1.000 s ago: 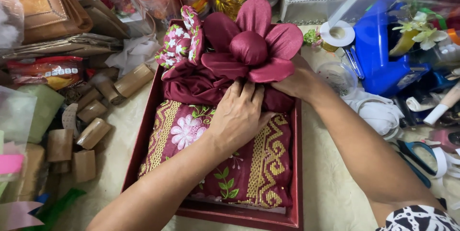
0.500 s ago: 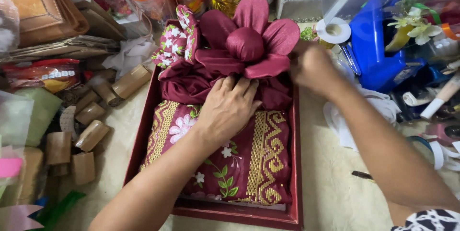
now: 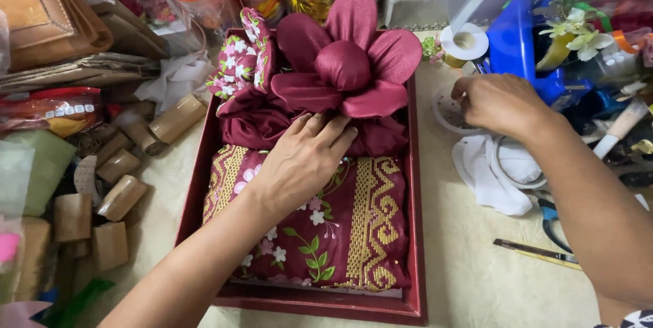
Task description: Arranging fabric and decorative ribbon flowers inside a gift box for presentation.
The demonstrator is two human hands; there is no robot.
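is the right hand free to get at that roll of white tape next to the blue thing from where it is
Probably yes. The right hand hovers over a small round dish, and the white tape roll stands just beyond it on the table, with nothing lying between them. The left hand presses the maroon fabric flower, out of the way.

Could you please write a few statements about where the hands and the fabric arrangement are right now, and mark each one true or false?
1. The left hand presses on the maroon fabric just below the maroon fabric flower. True.
2. The right hand rests on the flower. False: it is off to the side of the dark red rectangular tray, at a small white round dish.
3. The folded maroon cloth with gold pattern and embroidered flowers lies inside the tray. True.
4. The white tape roll sits inside the tray. False: it stands outside it, near the blue plastic container.
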